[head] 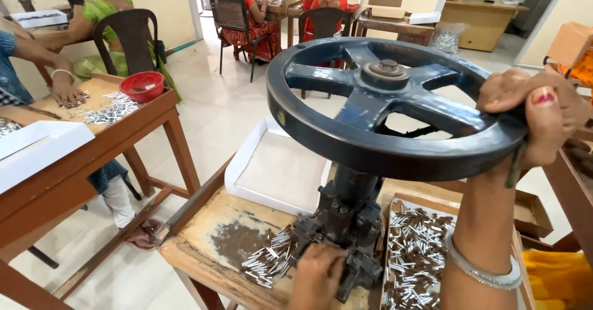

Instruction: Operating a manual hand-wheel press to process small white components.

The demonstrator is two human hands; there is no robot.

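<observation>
Right hand (531, 115) wrapped tight around the rim of the dark handwheel (389, 109), up at the right edge of the wheel. Left hand (318, 273) low at the foot of the press (343, 223), fingers curled against its base (whether pinching anything, cannot tell). Small metal tubes (269, 263) scattered on the wooden bench (210, 233) just beside that hand. More heaped in the tray (417, 254) on the right. White tray (272, 168) behind the press.
</observation>
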